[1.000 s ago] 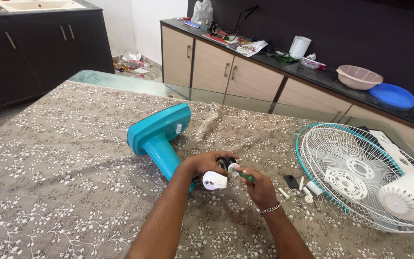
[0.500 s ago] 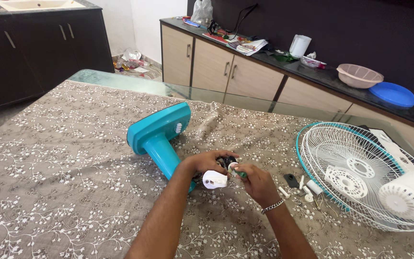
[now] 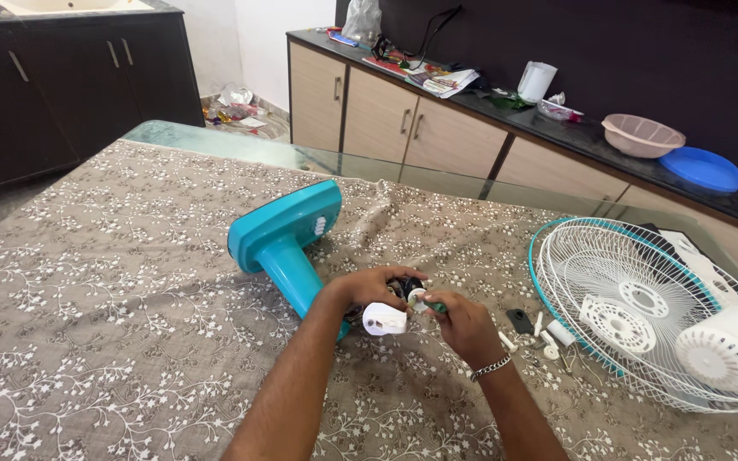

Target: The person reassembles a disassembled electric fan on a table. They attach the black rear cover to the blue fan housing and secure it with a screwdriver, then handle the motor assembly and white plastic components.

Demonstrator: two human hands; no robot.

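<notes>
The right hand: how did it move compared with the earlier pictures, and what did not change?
The right hand moved in toward the left hand, so the green-handled tool it holds now shows much less. The left hand kept its grip on the fan motor head. The teal fan stand, white fan guard and small loose parts stayed where they were.

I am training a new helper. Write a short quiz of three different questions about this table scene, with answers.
1. True or false: the white fan grille lies on the person's left.
2. Which colour is the fan stand? A teal, B red, C black.
3. Which hand wears a bracelet?

Key
1. False; it lies on the right.
2. A.
3. The right hand; the left hand steadies the motor part.
</notes>
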